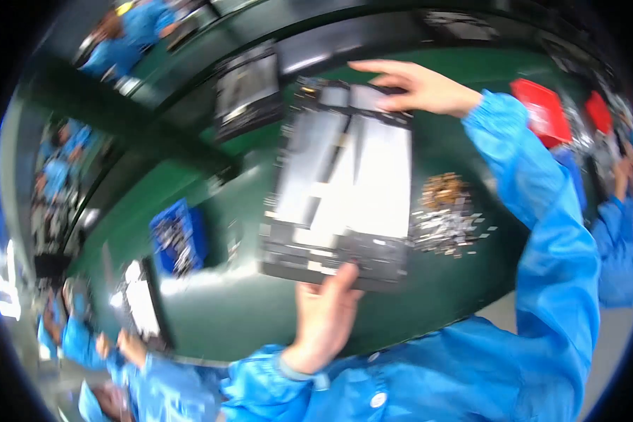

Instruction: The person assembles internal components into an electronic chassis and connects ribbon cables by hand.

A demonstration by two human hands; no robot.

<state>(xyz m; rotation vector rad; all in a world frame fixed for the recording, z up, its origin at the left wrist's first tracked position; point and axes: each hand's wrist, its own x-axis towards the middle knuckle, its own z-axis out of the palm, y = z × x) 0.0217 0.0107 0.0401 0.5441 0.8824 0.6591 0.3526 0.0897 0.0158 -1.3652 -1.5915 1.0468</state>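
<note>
An opened tablet-like device [383,176] with a black frame and silver battery-like panels is held up over the bench, a little blurred. My left hand [323,316] grips its near edge, the thumb on the dark lower strip and the other fingers underneath. At the far right corner my right hand [425,88] holds the frame, one finger stretched out past the edge. To the right of the device lies a heap of small silver pieces [450,228], with a heap of copper-coloured pieces [444,190] just beyond it.
A blue bin [197,235] of small metal parts stands left on the green bench [246,316]. Another opened device [250,88] lies behind. A red tray [541,112] is at the far right. A co-worker's hands [130,348] are by another device [142,299] at lower left.
</note>
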